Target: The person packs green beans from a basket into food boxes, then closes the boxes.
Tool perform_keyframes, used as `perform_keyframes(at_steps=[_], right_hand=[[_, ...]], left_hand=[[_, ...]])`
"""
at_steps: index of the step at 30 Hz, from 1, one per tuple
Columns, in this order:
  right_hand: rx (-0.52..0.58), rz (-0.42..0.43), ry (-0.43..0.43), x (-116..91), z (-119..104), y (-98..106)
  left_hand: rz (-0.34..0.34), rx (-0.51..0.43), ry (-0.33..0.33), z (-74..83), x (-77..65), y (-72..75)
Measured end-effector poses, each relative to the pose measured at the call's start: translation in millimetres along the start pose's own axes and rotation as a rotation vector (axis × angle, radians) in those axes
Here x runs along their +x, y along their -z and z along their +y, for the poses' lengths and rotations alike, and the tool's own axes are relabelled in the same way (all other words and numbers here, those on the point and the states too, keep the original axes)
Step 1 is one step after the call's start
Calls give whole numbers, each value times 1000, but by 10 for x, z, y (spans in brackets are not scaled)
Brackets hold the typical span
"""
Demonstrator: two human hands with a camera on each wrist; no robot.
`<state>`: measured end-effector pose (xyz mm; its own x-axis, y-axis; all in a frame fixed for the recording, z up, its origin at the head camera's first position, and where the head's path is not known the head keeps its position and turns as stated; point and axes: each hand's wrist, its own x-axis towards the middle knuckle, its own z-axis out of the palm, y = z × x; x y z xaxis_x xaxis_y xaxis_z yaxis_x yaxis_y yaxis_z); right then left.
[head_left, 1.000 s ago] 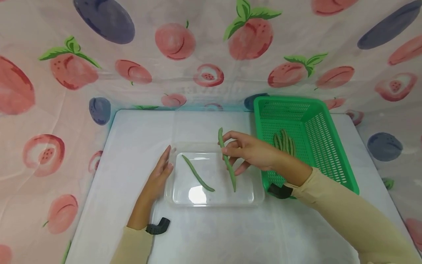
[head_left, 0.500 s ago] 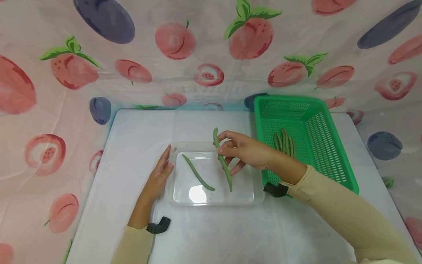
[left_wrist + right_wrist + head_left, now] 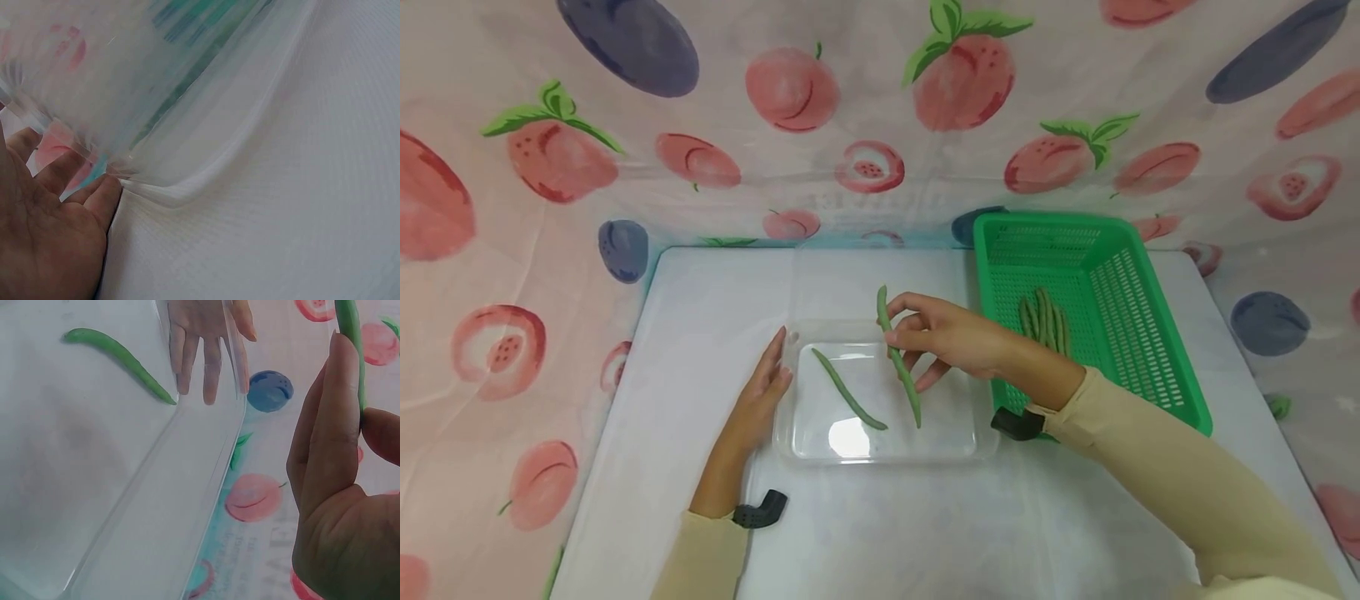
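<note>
My right hand [image 3: 951, 337] pinches a green bean [image 3: 891, 352] between thumb and fingers, over the right half of a clear plastic container [image 3: 887, 461]. The held green bean [image 3: 352, 337] stands lengthwise against the straight fingers in the right wrist view. Another green bean [image 3: 847, 392] lies slantwise inside the container, left of the middle. My left hand [image 3: 760, 400] rests against the container's left wall with its fingers straight. In the left wrist view, the fingertips of the left hand [image 3: 59, 219] touch the clear wall.
A green slotted basket [image 3: 1150, 333] stands right of the container, under my right forearm. Several green beans [image 3: 1047, 321] lie bundled in it, partly hidden by the arm. The white table [image 3: 700, 308] meets a fruit-printed cloth [image 3: 715, 100] at the back and sides.
My right hand has shifted a little to the left over the container, carrying the green bean along. The left hand keeps its place at the container's wall.
</note>
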<state>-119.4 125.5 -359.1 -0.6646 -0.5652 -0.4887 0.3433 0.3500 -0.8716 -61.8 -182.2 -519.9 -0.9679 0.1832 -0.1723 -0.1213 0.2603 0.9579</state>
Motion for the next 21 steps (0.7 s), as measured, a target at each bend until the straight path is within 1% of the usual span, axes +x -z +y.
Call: perform_keyframes(at_steps=[10, 14, 21], right_hand=[[4, -10, 5, 67, 9, -30], [6, -17, -3, 84, 32, -45], [7, -13, 1, 102, 67, -30]], left_hand=[[1, -9, -10, -4, 17, 1], [2, -13, -4, -5, 12, -3], [5, -20, -15, -10, 11, -4]])
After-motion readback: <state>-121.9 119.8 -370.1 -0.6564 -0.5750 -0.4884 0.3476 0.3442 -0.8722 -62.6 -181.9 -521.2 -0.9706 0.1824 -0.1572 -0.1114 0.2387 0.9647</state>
